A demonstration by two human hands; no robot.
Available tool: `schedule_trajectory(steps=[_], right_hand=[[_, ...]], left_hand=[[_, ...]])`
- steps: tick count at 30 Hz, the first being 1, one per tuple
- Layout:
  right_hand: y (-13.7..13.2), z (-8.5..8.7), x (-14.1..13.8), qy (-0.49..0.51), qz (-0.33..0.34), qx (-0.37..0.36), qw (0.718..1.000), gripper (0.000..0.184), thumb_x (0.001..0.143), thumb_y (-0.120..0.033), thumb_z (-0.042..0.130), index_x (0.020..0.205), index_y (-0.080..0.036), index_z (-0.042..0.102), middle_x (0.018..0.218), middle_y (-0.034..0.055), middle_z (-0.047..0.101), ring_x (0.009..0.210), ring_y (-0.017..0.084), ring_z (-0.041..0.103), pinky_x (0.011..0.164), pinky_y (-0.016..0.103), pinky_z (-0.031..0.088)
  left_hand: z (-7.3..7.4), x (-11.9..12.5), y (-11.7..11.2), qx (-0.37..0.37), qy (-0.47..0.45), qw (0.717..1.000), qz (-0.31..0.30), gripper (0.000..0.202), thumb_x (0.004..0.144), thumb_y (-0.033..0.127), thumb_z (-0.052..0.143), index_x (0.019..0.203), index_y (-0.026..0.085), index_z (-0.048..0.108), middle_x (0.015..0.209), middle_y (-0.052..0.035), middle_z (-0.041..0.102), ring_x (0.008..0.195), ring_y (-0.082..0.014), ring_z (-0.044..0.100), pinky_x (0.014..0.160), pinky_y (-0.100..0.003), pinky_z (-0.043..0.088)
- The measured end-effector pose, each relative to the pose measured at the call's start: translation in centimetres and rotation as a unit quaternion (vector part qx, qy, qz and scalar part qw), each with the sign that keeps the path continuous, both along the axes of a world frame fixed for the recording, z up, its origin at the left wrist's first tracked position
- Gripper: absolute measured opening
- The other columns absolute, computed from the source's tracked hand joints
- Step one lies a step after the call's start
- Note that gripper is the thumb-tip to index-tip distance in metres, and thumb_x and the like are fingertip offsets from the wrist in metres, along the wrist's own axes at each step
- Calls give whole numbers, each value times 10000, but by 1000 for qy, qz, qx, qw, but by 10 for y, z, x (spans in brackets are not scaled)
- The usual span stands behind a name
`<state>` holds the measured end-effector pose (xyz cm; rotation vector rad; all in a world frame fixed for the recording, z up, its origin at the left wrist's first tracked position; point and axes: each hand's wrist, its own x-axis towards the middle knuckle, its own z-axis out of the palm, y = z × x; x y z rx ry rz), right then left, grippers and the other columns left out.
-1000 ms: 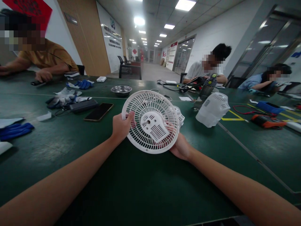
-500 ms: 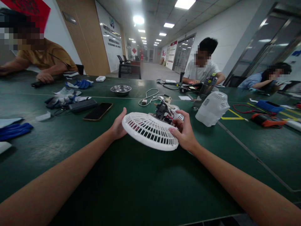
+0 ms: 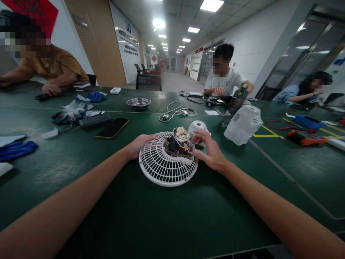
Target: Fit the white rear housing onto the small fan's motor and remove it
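- Resting low over the green table (image 3: 161,219), between the two hands, is a round white fan grille (image 3: 165,169); whether its whole rim touches the tabletop is hard to tell.
- On the grille's far side sits a dark motor (image 3: 175,144) with pale windings and thin wires on top.
- The left hand (image 3: 138,146) is at the grille's left rim, touching it; its fingertips are partly hidden, so I cannot tell how tightly it is closed.
- The right hand (image 3: 211,150) is beside the motor, thumb and fingers spread wide apart; contact there is unclear.
- Just behind that hand stands a white vented cover (image 3: 198,126).
- Further back lies a white cord (image 3: 176,114) with a plug.
- To the left are a phone (image 3: 112,128) and a metal bowl (image 3: 138,104).
- To the right, a cloudy plastic container (image 3: 244,126) stands near a dark bottle (image 3: 237,101).
- Across the table sits a person in a white shirt (image 3: 229,81).
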<state>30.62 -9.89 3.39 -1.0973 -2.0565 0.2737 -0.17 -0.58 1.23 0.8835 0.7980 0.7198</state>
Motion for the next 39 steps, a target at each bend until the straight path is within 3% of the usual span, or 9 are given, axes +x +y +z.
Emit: schedule_trajectory(steps=[4,7,13,18,20,23,28,34,39], right_hand=[[19,-3,24,-12,-170,67,983,659,837,-426,711,1418,-255,452,1309,128,592,1182,313,585,1050,514,460],[33,-11,39,-34,-214,19,976,818,758,-401,765,1479,-230,416,1341,139,587,1220,336,571,1078,535,436],[45,-20,44,111,-195,-156,962,988,640,-444,842,1490,-238,382,1035,48,701,935,282,678,916,477,543],[36,-7,24,389,-112,-289,867,602,901,-625,418,1332,-211,491,1088,120,730,900,291,721,807,468,585],[27,-3,11,420,-55,-292,857,551,928,-629,371,1284,-234,517,1189,125,715,977,298,718,841,474,588],[13,-1,-9,422,-13,-224,878,543,896,-589,527,1349,-299,456,1272,85,680,1039,291,694,876,481,592],[-7,2,-25,296,49,-167,939,851,787,-455,798,1475,-386,301,1177,42,692,1020,287,695,919,518,589],[-15,11,-23,96,42,-64,992,865,771,-412,826,1497,-381,358,1327,73,620,1165,324,638,1016,570,542],[-13,10,-17,73,26,-44,996,859,807,-409,775,1547,-385,340,1423,84,584,1208,364,617,937,555,574]], left_hand=[[0,1,0,4,10,1000,12,188,954,239,639,1027,120,765,1094,-169,778,888,-228,774,873,-349,632],[2,2,-2,7,17,999,27,178,949,223,633,997,114,765,1056,-165,785,851,-224,776,848,-345,637],[3,3,-5,20,11,999,36,164,943,223,644,959,123,773,1005,-146,792,814,-203,769,823,-322,637],[2,3,-3,30,31,998,34,178,952,237,630,963,126,768,1020,-165,787,819,-215,774,839,-338,637],[2,3,-3,34,37,998,34,180,949,246,632,955,130,769,1026,-168,785,822,-218,775,842,-343,636],[-2,4,-2,49,34,998,31,174,932,258,649,948,144,780,1026,-159,788,841,-226,773,850,-359,633],[-7,1,2,145,96,984,38,269,892,371,695,1038,161,779,1082,-152,780,936,-259,752,922,-429,590],[12,1,-13,481,233,840,89,427,812,363,754,1227,261,735,1448,-93,627,1385,-329,518,1142,-475,404],[30,8,-37,575,226,786,-29,398,903,426,645,1246,239,718,1262,-119,716,1156,-340,644,1060,-467,431]])
